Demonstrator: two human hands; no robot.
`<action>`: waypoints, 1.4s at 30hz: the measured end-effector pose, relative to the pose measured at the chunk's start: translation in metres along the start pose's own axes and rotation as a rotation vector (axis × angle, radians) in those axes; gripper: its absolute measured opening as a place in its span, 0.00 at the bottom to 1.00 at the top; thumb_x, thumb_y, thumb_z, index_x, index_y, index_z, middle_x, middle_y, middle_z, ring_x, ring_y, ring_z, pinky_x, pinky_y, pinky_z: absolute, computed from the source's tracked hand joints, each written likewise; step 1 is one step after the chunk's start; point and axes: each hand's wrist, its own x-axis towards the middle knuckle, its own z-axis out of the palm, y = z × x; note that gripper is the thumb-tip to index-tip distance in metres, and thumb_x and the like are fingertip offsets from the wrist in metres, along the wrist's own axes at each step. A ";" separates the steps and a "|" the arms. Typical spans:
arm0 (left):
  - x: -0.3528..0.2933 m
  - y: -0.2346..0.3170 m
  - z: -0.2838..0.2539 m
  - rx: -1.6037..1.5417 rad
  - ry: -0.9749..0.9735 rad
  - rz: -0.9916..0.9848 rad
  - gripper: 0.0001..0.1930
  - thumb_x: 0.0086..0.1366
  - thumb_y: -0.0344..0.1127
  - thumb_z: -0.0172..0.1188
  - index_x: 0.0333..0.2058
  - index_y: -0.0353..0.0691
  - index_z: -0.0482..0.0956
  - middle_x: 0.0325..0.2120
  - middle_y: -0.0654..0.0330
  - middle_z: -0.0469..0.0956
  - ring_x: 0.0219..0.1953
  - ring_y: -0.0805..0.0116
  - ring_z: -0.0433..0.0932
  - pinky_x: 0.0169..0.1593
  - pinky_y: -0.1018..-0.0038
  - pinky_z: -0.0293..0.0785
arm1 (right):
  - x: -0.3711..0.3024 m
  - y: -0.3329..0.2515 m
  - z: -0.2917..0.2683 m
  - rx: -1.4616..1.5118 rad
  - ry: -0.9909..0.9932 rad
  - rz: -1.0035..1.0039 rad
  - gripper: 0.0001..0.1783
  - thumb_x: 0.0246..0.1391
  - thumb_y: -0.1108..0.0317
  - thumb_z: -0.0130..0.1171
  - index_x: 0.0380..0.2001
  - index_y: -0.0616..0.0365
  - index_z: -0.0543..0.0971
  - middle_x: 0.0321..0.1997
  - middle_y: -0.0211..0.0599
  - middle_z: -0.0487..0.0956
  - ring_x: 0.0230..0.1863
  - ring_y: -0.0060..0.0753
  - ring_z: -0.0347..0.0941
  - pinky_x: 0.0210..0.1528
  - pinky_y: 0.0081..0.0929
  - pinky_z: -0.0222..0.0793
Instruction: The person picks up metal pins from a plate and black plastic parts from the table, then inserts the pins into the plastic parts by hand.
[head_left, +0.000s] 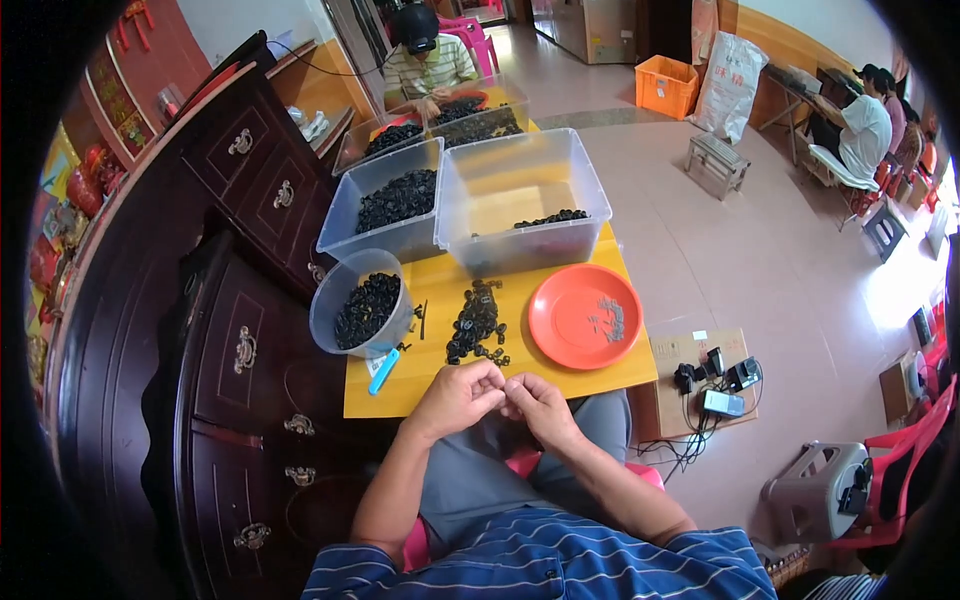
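Note:
My left hand (456, 398) and my right hand (544, 410) meet fingertip to fingertip over my lap, at the near edge of the yellow table (420, 395). Both are closed in a pinch; whatever lies between the fingers is too small or hidden to make out. Just beyond them is a loose pile of small black parts (474, 328). A red-orange plate (550, 318) to its right carries several thin grey metal pieces (613, 320). On the left stands a round clear tub (391, 338) of black parts (366, 312), with a light blue-handled tool (383, 371) in front.
Two clear bins (522, 250) stand farther back, both with black parts. Across the table a person (430, 70) works at more bins. Dark drawers (240, 350) close off the left side. A cardboard box (680, 400) with cabled devices (724, 403) sits on the right.

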 end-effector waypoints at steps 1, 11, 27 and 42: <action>-0.001 -0.001 0.003 -0.067 0.039 -0.009 0.05 0.62 0.24 0.62 0.37 0.35 0.79 0.21 0.66 0.79 0.24 0.81 0.76 0.30 0.80 0.73 | 0.000 0.000 0.001 0.002 0.001 0.003 0.13 0.70 0.61 0.53 0.39 0.60 0.78 0.35 0.27 0.80 0.34 0.16 0.73 0.38 0.15 0.69; 0.001 -0.021 0.046 -0.360 0.431 0.056 0.15 0.64 0.24 0.62 0.50 0.35 0.79 0.31 0.63 0.82 0.29 0.81 0.78 0.31 0.81 0.76 | 0.002 0.000 -0.004 0.238 -0.123 0.194 0.11 0.69 0.58 0.54 0.40 0.54 0.78 0.36 0.25 0.80 0.31 0.13 0.72 0.37 0.15 0.70; -0.008 -0.018 0.035 0.080 0.453 0.277 0.14 0.62 0.23 0.64 0.48 0.35 0.82 0.31 0.57 0.82 0.33 0.70 0.82 0.38 0.75 0.77 | 0.004 0.004 -0.012 0.535 -0.193 0.320 0.07 0.67 0.62 0.56 0.40 0.52 0.77 0.33 0.23 0.80 0.27 0.14 0.72 0.34 0.14 0.71; -0.011 -0.023 0.019 -0.041 0.300 0.117 0.01 0.63 0.25 0.63 0.33 0.33 0.81 0.26 0.60 0.80 0.24 0.77 0.77 0.29 0.79 0.73 | 0.006 0.001 0.001 0.243 -0.004 0.179 0.07 0.65 0.63 0.60 0.38 0.54 0.79 0.32 0.25 0.80 0.28 0.13 0.71 0.33 0.13 0.68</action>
